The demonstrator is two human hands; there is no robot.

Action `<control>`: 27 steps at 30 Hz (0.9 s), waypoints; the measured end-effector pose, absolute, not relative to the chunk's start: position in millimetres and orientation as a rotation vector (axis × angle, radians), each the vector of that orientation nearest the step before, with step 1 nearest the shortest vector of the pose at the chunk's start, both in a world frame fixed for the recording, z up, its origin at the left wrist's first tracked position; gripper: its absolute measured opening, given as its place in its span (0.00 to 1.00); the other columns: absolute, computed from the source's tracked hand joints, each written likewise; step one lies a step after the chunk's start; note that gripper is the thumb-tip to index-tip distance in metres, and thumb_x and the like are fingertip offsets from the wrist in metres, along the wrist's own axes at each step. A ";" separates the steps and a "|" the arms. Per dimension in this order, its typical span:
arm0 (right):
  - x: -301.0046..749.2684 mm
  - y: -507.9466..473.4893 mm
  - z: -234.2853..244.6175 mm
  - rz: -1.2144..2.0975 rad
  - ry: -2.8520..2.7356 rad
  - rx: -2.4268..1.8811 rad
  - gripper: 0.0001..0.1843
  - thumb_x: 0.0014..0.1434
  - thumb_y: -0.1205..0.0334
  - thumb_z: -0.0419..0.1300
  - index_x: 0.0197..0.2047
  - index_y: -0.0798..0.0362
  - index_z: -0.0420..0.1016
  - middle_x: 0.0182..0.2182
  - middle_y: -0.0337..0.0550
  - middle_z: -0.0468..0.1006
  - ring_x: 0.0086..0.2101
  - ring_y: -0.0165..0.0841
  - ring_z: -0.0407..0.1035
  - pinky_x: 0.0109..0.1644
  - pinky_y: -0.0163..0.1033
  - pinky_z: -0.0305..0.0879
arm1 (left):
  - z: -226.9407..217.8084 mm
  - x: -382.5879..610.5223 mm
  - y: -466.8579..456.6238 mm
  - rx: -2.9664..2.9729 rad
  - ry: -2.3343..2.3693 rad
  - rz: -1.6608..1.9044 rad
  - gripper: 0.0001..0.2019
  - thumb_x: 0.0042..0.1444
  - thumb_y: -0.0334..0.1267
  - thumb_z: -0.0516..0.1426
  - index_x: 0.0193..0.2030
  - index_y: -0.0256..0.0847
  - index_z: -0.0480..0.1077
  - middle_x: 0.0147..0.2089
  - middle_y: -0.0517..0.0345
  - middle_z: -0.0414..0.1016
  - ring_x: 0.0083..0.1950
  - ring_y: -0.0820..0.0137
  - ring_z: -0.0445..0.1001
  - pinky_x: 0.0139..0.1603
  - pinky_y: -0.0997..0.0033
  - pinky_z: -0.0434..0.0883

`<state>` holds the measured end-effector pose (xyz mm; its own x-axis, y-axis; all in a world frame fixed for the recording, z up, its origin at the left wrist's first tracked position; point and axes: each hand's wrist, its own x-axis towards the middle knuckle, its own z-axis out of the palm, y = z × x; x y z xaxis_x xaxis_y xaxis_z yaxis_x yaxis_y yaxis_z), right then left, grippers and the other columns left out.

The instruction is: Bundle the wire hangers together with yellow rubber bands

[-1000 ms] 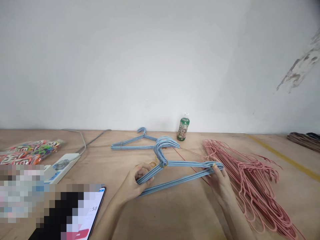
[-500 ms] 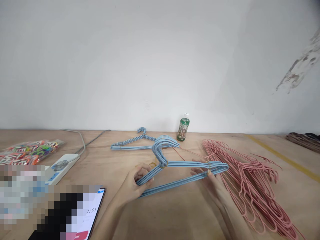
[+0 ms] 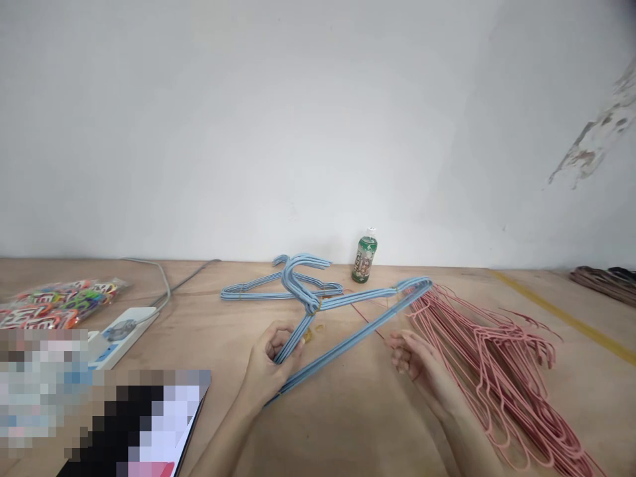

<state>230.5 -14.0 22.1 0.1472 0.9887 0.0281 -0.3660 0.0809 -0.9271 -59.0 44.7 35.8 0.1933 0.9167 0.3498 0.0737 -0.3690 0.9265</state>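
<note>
A person's left hand (image 3: pixel 271 361) clenches a bundle of blue wire hangers (image 3: pixel 362 297) near its lower corner on a wooden table (image 3: pixel 397 430), seen from the head-worn camera. The bundle's hooks cross over a second bundle of blue hangers (image 3: pixel 248 291) lying flat. The right hand (image 3: pixel 417 364) is open and released, its fingers loosely curled just beside the bundle's long bar, touching nothing. A heap of pink wire hangers (image 3: pixel 501 351) lies to the right, and a green bottle (image 3: pixel 364 260) stands by the white wall (image 3: pixel 318 119). At left are a white power strip (image 3: pixel 124 329), a bag of coloured loops (image 3: pixel 59 303) and a partly blurred phone (image 3: pixel 163 424).
</note>
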 end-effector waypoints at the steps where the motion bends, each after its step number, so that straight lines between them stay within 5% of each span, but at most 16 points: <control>1: 232.1 -15.1 22.8 1.219 -0.854 -0.930 0.14 0.57 0.52 0.63 0.32 0.55 0.74 0.25 0.39 0.72 0.23 0.25 0.62 0.25 0.31 0.57 | 36.9 -58.0 44.3 1.603 0.976 1.314 0.13 0.53 0.46 0.60 0.39 0.43 0.63 0.22 0.68 0.66 0.23 0.76 0.63 0.25 0.79 0.59; 4: 236.5 -19.3 25.5 1.295 -0.825 -0.724 0.20 0.61 0.54 0.59 0.21 0.54 0.64 0.17 0.33 0.59 0.19 0.23 0.52 0.23 0.30 0.55 | 40.5 -57.1 43.8 1.464 1.041 1.388 0.16 0.49 0.48 0.63 0.38 0.43 0.63 0.21 0.69 0.67 0.21 0.78 0.62 0.23 0.80 0.58; 9: 234.2 -26.9 30.8 1.570 -0.552 -0.232 0.18 0.64 0.59 0.55 0.22 0.52 0.61 0.17 0.33 0.61 0.18 0.21 0.56 0.21 0.27 0.63 | 41.2 -56.0 44.3 1.247 1.047 1.384 0.22 0.44 0.52 0.65 0.39 0.43 0.62 0.19 0.71 0.66 0.15 0.81 0.53 0.16 0.81 0.52; 14: 209.8 -42.6 27.0 1.707 -0.358 0.396 0.17 0.70 0.64 0.38 0.43 0.53 0.67 0.25 0.32 0.73 0.19 0.15 0.65 0.12 0.13 0.51 | 44.6 -51.4 41.6 1.144 1.081 1.373 0.22 0.42 0.53 0.65 0.36 0.43 0.63 0.16 0.74 0.59 0.15 0.81 0.53 0.15 0.82 0.51; 19: 208.1 -41.0 33.4 1.769 -0.444 0.735 0.29 0.65 0.62 0.30 0.65 0.41 0.55 0.46 0.31 0.74 0.32 0.12 0.71 0.27 0.16 0.60 | 47.1 -48.6 38.7 1.099 1.039 1.350 0.22 0.41 0.52 0.66 0.35 0.42 0.63 0.17 0.75 0.57 0.16 0.82 0.51 0.16 0.81 0.52; 24: 226.4 2.6 61.0 2.241 -0.879 0.931 0.31 0.62 0.71 0.41 0.67 0.43 0.53 0.65 0.45 0.54 0.30 0.12 0.69 0.35 0.30 0.70 | 47.1 -48.3 37.1 1.084 1.023 1.364 0.22 0.42 0.51 0.66 0.36 0.43 0.62 0.18 0.75 0.57 0.16 0.83 0.50 0.16 0.81 0.51; 27: 216.8 11.2 65.0 2.241 -0.752 1.177 0.35 0.59 0.75 0.51 0.66 0.41 0.53 0.67 0.43 0.50 0.33 0.15 0.70 0.37 0.29 0.71 | 47.1 -50.5 36.9 1.086 1.020 1.387 0.21 0.43 0.51 0.66 0.35 0.43 0.62 0.18 0.75 0.58 0.16 0.83 0.50 0.16 0.82 0.50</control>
